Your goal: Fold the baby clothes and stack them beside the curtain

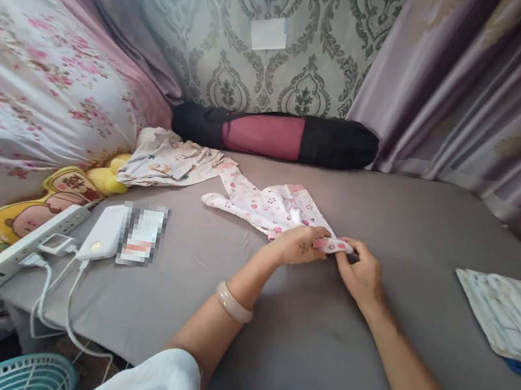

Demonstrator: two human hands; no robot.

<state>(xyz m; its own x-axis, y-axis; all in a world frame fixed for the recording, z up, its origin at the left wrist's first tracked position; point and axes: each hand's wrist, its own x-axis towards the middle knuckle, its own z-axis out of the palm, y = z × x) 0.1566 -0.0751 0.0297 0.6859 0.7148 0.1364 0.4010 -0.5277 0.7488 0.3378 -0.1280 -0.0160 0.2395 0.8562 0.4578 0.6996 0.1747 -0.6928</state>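
Observation:
A small white baby garment [263, 205] with a pink and red print lies spread on the grey bed sheet, one part of it raised in my hands. My left hand [304, 245] is closed round that part from the left. On the other side, my right hand [363, 272] pinches the end of the same part between thumb and fingers. The two hands are close together, just above the sheet. Which part of the garment they grip, a sleeve or a leg, I cannot tell. A pale bangle [234, 303] circles my left wrist.
Patterned cloth [167, 160] lies behind the garment at left. A black and pink long bag [263, 133] rests along the wall. At left are a power strip [18, 252], a white power bank [105, 230] and cables. Folded pale packs [508, 320] lie at right.

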